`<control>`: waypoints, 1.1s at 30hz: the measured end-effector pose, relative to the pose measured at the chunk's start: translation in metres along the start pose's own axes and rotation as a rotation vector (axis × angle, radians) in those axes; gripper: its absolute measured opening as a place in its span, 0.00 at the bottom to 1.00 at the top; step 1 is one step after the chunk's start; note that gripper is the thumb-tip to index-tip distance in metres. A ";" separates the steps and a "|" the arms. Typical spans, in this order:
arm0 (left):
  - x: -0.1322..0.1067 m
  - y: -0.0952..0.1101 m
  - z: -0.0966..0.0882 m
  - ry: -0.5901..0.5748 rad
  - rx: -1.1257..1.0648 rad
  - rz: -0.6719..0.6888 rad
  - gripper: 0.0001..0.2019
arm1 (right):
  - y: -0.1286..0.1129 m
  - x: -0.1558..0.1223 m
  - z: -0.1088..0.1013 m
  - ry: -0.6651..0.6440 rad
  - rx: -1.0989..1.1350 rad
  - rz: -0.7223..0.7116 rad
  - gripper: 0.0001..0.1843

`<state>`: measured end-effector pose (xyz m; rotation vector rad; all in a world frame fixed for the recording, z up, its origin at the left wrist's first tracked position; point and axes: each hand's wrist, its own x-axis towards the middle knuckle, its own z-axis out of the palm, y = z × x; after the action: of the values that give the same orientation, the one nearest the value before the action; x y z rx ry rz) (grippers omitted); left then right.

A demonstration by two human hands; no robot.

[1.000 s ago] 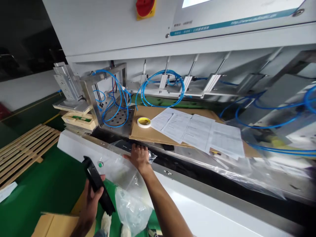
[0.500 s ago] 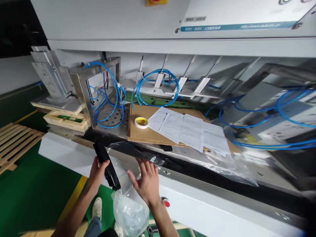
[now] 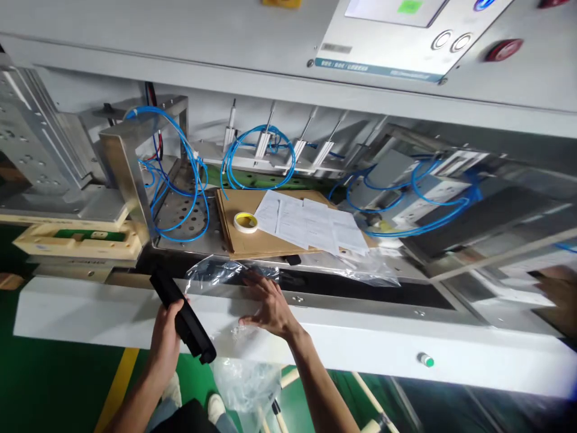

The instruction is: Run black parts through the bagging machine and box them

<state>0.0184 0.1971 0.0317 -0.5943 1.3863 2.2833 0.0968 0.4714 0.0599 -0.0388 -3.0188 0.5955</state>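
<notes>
My left hand [image 3: 166, 337] is wrapped round a long black plastic part [image 3: 182, 316], held tilted over the white front ledge of the machine [image 3: 360, 349]. My right hand [image 3: 269, 304] lies on a clear plastic bag [image 3: 225, 273] on that ledge, fingers spread and pressing on the film. The bag's lower part [image 3: 246, 382] hangs down over the ledge between my arms. Something dark shows through the bag's upper end.
On the machine bed lie a cardboard sheet [image 3: 238, 237], a roll of yellow tape [image 3: 246, 222], printed papers [image 3: 311, 222] and more clear film [image 3: 365, 273]. Blue air hoses [image 3: 180, 180] loop behind. A control panel [image 3: 406, 36] is above. Another person's hand [image 3: 559, 294] shows at right.
My view has swung to the right and closer. My left hand with the black part has dropped a little and stayed beside the bag. My right hand has reached forward onto the bag's film.
</notes>
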 end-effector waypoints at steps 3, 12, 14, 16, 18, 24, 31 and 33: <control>0.005 0.000 -0.005 -0.035 -0.083 -0.101 0.26 | -0.001 -0.003 0.000 -0.011 0.010 0.029 0.58; -0.008 -0.001 -0.009 -0.102 -0.039 -0.177 0.21 | 0.012 0.009 -0.011 -0.063 0.093 0.099 0.43; -0.010 -0.001 -0.005 -0.096 -0.019 -0.136 0.22 | 0.018 0.011 -0.011 -0.066 0.110 0.089 0.46; -0.010 -0.001 0.000 -0.072 -0.030 -0.113 0.22 | 0.026 0.010 -0.013 -0.070 0.125 0.076 0.44; -0.009 -0.001 0.003 -0.056 -0.053 -0.115 0.22 | 0.031 0.009 -0.017 -0.063 0.127 0.072 0.41; -0.010 -0.007 0.003 -0.050 -0.047 -0.073 0.25 | 0.013 -0.006 -0.023 0.088 -0.012 0.033 0.40; -0.014 -0.002 0.011 -0.019 -0.062 -0.090 0.27 | -0.007 -0.009 0.001 -0.185 -0.112 0.065 0.65; -0.016 0.004 0.011 -0.042 -0.074 -0.097 0.29 | -0.003 -0.005 0.000 -0.193 -0.107 0.067 0.69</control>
<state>0.0279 0.2035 0.0479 -0.6195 1.2315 2.2643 0.1018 0.4684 0.0604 -0.0938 -3.2457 0.4675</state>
